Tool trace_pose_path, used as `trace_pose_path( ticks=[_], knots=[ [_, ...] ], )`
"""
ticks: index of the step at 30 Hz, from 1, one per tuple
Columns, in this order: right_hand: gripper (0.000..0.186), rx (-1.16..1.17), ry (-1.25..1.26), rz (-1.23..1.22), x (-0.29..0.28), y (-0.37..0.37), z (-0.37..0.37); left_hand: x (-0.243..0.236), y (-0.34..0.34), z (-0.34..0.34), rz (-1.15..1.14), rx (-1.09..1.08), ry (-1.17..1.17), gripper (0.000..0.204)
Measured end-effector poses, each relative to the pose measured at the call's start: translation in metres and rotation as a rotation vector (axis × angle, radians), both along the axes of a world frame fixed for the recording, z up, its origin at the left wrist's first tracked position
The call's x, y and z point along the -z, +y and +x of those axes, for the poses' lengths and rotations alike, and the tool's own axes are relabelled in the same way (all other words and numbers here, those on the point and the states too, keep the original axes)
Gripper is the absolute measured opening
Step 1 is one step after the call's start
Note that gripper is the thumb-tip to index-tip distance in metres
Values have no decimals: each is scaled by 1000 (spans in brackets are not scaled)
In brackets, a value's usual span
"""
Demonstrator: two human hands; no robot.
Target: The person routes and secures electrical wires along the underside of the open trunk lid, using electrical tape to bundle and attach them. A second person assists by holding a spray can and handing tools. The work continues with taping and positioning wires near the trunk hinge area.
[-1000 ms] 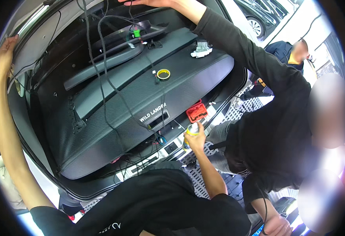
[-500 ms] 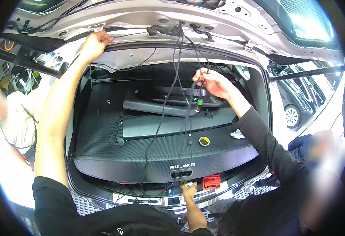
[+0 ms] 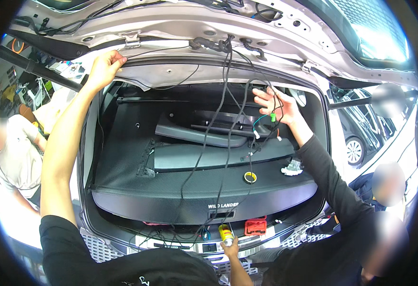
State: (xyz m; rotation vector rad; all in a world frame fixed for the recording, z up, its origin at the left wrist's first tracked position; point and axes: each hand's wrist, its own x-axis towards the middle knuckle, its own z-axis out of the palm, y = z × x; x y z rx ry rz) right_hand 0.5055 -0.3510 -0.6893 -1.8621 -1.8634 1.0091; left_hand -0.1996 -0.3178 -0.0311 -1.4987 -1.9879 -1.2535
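Observation:
My left hand (image 3: 106, 68) is raised at the tailgate's lower edge, fingers pinched on a thin black cable (image 3: 159, 51) that runs to the wiring bundle at the middle. Low at the bumper, my right hand (image 3: 229, 248) is closed round a yellow can (image 3: 226, 233); the can's label is too small to make out. A co-worker's hand (image 3: 280, 107) in a dark long sleeve reaches in from the right with spread fingers among hanging black cables (image 3: 212, 117). Near that hand dangle a green connector (image 3: 273, 117) and a white connector (image 3: 256, 135).
The cargo cover (image 3: 123, 143) carries grey trim panels (image 3: 218, 159), a yellow tape roll (image 3: 250, 177) and a crumpled clear packet (image 3: 292, 168). A red tray (image 3: 255, 227) sits by the bumper. Gas struts (image 3: 39, 70) flank the opening. Another person (image 3: 15, 143) stands at left.
My right hand has lifted the yellow can into fuller view. My left hand keeps its pinch on the cable. The co-worker's hand has shifted right and opened, loosening the gathered cables.

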Motion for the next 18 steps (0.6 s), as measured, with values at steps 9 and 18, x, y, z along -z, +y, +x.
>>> trace_pose_path(
  ticks=[9, 18],
  knots=[
    [127, 41, 121, -171, 65, -4, 59, 22, -27, -4, 69, -9, 5, 22],
    [98, 118, -40, -79, 98, -47, -32, 40, -38, -56, -115, -197, 134, 38]
  ],
)
